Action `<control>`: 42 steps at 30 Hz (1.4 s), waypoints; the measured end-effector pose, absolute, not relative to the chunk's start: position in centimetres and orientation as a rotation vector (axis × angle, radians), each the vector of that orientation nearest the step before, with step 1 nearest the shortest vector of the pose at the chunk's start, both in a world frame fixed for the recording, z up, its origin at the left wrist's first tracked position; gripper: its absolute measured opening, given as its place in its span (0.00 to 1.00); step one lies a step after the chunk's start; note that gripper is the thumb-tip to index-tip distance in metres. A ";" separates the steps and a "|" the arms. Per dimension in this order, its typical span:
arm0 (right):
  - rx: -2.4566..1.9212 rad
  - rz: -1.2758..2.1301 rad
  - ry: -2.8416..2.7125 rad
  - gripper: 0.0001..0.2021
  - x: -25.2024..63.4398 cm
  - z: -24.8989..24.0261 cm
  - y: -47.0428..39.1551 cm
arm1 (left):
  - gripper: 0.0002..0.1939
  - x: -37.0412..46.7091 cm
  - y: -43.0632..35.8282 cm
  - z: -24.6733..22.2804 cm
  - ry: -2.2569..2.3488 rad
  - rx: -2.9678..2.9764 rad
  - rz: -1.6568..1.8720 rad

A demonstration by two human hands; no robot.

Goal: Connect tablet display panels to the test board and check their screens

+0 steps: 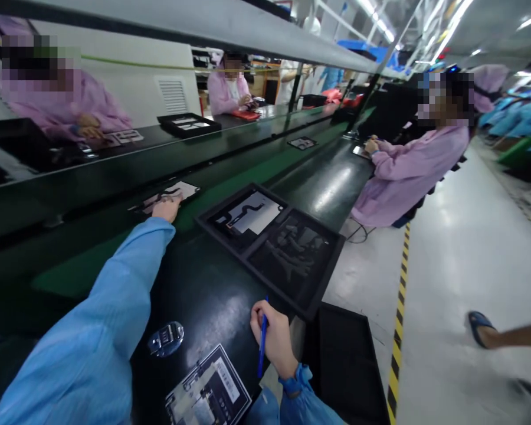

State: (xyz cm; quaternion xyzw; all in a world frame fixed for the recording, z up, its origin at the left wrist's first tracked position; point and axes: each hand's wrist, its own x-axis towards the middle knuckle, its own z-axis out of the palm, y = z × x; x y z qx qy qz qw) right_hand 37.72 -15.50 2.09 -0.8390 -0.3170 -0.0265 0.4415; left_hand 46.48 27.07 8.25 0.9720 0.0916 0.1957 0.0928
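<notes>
My left hand reaches far across the bench onto a flat device panel lying on the green belt, its fingers partly hidden against it. Near the bench edge, my right hand is closed around a blue pen. Between them sits a black two-compartment tray; its left compartment holds a silver panel with a black cable, and the right one shows a dark, glossy surface. An opened device with a white label lies at the bottom, beside a small clear round item.
Another black tray stands below the bench edge at right. A person in pink sits along the bench; others work across the belt. A further device lies on it. A metal beam crosses overhead.
</notes>
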 end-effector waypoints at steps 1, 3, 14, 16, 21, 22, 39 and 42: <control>-2.076 -0.066 -0.780 0.06 37.7 2.2 -15.4 | 0.18 47.3 27.1 8.8 0.324 2.880 0.581; -2.059 -0.079 -0.770 0.06 37.6 2.2 -15.4 | 0.18 49.1 26.0 10.4 0.392 2.880 0.591; -1.972 -0.623 -0.229 0.18 38.4 3.4 -20.3 | 0.39 46.8 -5.1 8.6 -0.419 2.924 0.081; -2.019 -0.505 -0.154 0.32 39.7 3.1 -21.5 | 0.45 46.1 -8.2 8.0 -0.388 2.936 -0.019; -1.969 -0.291 -0.154 0.40 41.4 1.1 -22.8 | 0.44 46.1 -10.1 11.1 -0.295 2.921 0.011; -1.961 -0.284 -0.157 0.40 41.4 0.7 -22.8 | 0.42 46.4 -9.9 12.2 -0.259 2.912 0.051; -1.968 -0.147 -1.368 0.25 29.9 3.7 -19.9 | 0.21 17.9 3.2 19.5 0.617 1.518 0.645; -2.020 0.058 -1.544 0.28 26.7 2.6 -18.4 | 0.25 9.8 1.4 16.8 0.943 1.234 0.627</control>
